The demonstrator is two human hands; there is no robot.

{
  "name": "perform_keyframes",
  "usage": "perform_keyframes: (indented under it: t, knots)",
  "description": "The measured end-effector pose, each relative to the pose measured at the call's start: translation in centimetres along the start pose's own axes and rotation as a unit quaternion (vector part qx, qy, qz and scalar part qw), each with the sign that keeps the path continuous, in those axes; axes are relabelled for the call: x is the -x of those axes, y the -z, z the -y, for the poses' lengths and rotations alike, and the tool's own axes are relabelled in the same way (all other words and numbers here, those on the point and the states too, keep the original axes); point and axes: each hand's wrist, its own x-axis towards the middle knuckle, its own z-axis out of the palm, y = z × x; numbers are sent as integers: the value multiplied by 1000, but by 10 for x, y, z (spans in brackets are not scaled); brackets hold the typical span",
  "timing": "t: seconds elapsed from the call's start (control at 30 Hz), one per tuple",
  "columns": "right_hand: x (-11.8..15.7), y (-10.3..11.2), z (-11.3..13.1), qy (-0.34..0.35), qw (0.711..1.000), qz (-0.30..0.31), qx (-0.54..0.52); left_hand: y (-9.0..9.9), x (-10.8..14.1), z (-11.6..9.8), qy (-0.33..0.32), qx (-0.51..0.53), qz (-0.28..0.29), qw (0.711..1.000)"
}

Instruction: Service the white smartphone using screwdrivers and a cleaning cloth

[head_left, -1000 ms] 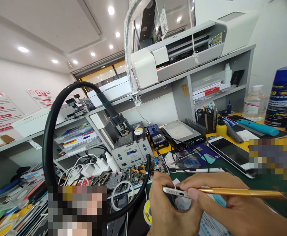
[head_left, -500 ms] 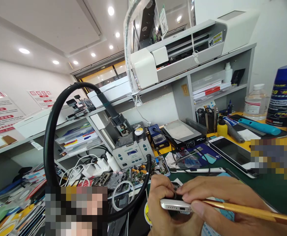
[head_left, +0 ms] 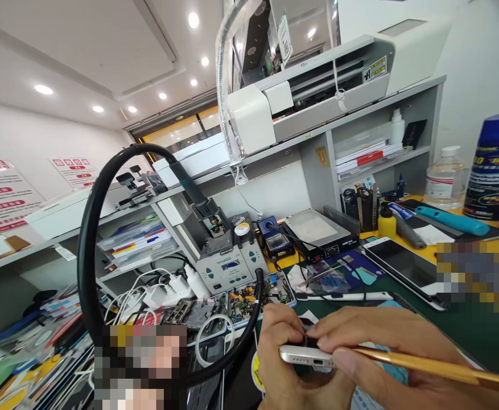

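My left hand is wrapped round a silver-edged smartphone. The phone's charging port and speaker holes face me. Across from it, my right hand grips a slim gold-coloured tool with a long shaft; its working tip is hidden, so its kind is unclear. The right fingertips rest at the phone's upper side, close to my left thumb and fingers. Most of the phone is covered by both hands. Under the right hand lies a light-blue printed item, partly hidden.
Behind my hands stand a hot-air station with a thick black hose, a tray of circuit boards and a flat heating plate. To the right lie a white phone, a yellow bottle and a blue spray can.
Both hands, the phone and the gold tool keep almost the same place. The view has shifted very slightly.
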Motion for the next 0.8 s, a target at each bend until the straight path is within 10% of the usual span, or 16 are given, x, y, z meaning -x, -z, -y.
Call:
perform_keyframes:
  t: [0.63,0.8]
  knots:
    - [-29,11,29,3,997,-57,-60,6,-6,15,-74,-13,43,996]
    - [-32,15,9,-104,977,-129,-131,2,-5,11,26,-71,-23,997]
